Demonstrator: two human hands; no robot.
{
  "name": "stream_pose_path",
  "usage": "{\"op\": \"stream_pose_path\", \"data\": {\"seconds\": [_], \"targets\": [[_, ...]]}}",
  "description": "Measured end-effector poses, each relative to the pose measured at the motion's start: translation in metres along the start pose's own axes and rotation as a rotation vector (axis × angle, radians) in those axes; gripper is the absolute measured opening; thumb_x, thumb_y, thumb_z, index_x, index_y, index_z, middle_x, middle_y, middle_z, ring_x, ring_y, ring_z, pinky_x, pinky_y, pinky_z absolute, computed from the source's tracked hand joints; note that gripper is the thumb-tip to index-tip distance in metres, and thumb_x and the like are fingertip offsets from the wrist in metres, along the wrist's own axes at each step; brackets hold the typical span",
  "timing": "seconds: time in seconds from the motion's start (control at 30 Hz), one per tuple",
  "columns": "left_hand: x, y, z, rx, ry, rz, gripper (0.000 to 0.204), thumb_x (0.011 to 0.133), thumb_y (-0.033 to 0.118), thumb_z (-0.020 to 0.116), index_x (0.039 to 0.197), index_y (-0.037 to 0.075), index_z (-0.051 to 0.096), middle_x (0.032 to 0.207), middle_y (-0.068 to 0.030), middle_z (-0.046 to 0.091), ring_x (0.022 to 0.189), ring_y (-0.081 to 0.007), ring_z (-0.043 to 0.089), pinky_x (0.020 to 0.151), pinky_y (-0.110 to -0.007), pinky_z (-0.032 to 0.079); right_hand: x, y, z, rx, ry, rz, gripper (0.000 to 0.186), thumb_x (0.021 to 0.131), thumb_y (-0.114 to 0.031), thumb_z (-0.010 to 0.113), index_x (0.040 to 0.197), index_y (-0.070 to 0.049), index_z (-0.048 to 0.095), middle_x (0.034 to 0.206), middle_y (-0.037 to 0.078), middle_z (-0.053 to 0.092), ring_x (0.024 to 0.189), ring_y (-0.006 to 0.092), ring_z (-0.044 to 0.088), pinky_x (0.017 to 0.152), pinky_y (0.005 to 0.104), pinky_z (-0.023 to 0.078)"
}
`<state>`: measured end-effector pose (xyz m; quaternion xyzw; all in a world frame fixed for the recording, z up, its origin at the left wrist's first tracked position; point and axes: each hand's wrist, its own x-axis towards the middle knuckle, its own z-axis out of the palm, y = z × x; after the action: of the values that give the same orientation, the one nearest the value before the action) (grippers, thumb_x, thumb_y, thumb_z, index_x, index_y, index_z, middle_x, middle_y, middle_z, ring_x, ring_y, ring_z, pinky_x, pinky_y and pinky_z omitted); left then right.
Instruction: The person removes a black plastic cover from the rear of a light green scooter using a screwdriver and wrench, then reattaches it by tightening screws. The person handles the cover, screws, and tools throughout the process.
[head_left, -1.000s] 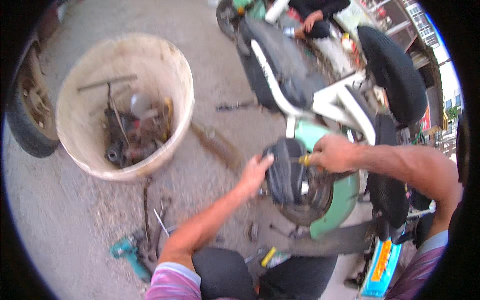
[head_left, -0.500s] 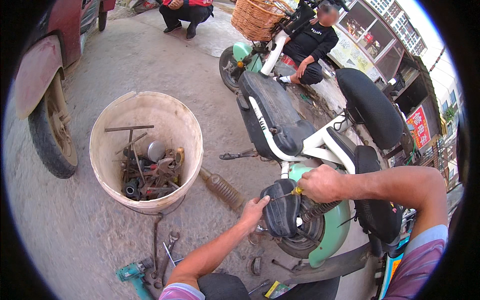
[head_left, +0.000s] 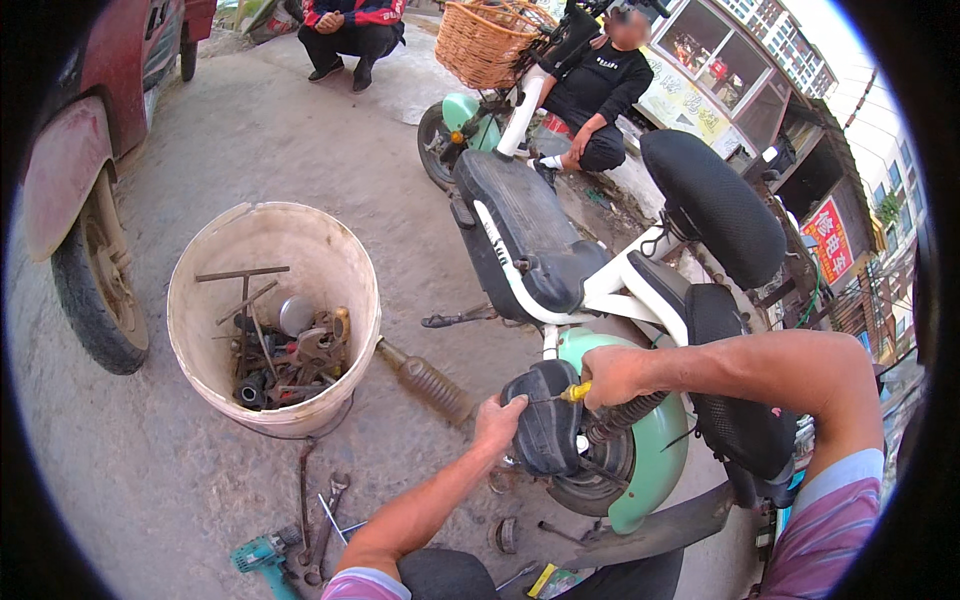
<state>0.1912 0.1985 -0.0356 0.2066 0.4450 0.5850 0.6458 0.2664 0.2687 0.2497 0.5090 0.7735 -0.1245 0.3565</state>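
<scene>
My left hand (head_left: 498, 424) grips the near edge of a black tyre (head_left: 548, 430) at the rear wheel of a pale green and white electric scooter (head_left: 590, 290). My right hand (head_left: 612, 376) is shut on a yellow-handled screwdriver (head_left: 571, 393), whose metal tip lies against the top of the tyre. The black coil spring of the scooter's rear shock (head_left: 625, 415) shows just under my right wrist. The wheel's hub is mostly hidden behind the tyre.
A cream plastic bucket (head_left: 345, 270) of metal tools stands on the concrete at left. Wrenches (head_left: 325, 520) and a teal power drill (head_left: 262, 556) lie near my knee. A red vehicle's wheel (head_left: 100, 285) is at far left. Two people crouch at the back.
The view has tilted up and pulled back, showing more of the scooter and the people behind. My hands stay on the tyre and the screwdriver.
</scene>
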Motion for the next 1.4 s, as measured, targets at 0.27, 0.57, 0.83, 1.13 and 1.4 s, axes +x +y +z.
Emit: {"op": "stream_pose_path", "data": {"seconds": [0.27,0.57,0.83,1.13,1.4], "targets": [[-0.005,0.010,0.002,0.119,0.063,0.030,0.051,0.093,0.034,0.071,0.115,-0.012,0.072,0.103,-0.0204,0.078,0.095,-0.0262,0.075,0.086,-0.040,0.057,-0.018,0.015,0.001,-0.638,0.265,-0.566,0.030,0.093,-0.028,0.067,0.104,-0.001,0.073,0.097,0.020,0.076,0.095,0.0401,0.075,0.085,0.0505,0.060],[0.001,0.005,0.000,0.221,0.063,0.047,0.057,0.091,0.038,0.067,0.113,-0.014,0.071,0.104,-0.0277,0.077,0.102,-0.0361,0.075,0.090,-0.044,0.056,0.001,-0.011,-0.008,0.384,-0.258,0.273,0.046,0.098,-0.042,0.068,0.092,0.004,0.075,0.070,0.010,0.067,0.053,0.0189,0.055,0.052,0.0362,0.044],[-0.012,0.028,-0.003,0.333,0.056,0.064,0.054,0.094,0.038,0.069,0.113,-0.013,0.072,0.104,-0.0242,0.077,0.097,-0.0303,0.075,0.085,-0.044,0.057,-0.024,-0.013,0.001,-0.521,0.303,-0.392,0.027,0.087,-0.022,0.069,0.102,0.000,0.074,0.106,0.019,0.076,0.103,0.0324,0.074,0.085,0.0473,0.060],[0.001,0.013,0.001,0.265,0.092,0.053,0.051,0.094,0.036,0.070,0.112,-0.012,0.072,0.100,-0.0189,0.077,0.091,-0.0249,0.073,0.081,-0.041,0.056,0.005,-0.025,-0.021,0.368,-0.137,0.247,0.026,0.084,-0.024,0.075,0.081,0.001,0.073,0.072,0.011,0.067,0.051,0.0189,0.058,0.045,0.0349,0.042],[-0.002,0.015,-0.005,0.208,0.022,0.038,0.050,0.094,0.035,0.071,0.114,-0.011,0.073,0.098,-0.0135,0.076,0.086,-0.0205,0.070,0.078,-0.039,0.055,-0.014,-0.001,0.004,-0.508,0.320,-0.396,0.029,0.081,-0.017,0.072,0.106,-0.002,0.071,0.110,0.019,0.071,0.099,0.0356,0.073,0.080,0.0477,0.058]]}}
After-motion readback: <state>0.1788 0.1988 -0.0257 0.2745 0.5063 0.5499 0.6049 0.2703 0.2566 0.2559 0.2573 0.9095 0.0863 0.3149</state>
